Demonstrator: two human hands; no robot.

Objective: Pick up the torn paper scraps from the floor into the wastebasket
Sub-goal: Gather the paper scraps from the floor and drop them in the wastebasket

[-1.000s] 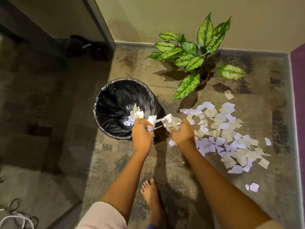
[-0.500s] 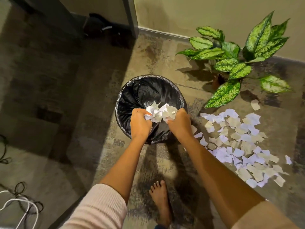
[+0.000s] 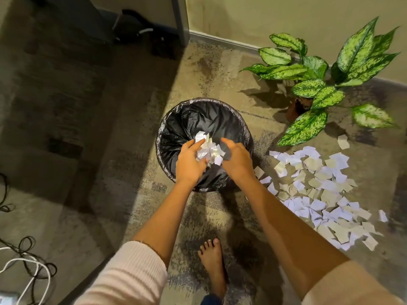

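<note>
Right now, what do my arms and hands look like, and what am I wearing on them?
Pale pink sleeves cover both upper arms: the left sleeve is finely ribbed, the right sleeve barely shows at the frame edge. Forearms are bare. The left hand and right hand are bare too: no gloves, rings or watch visible.

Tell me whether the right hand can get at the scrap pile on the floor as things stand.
Probably yes. The right hand is open over the wastebasket, and the scrap pile lies beside it on that side with nothing between.

L hand (image 3: 189, 167), R hand (image 3: 239, 165): fingers (image 3: 187, 144) loose.
</note>
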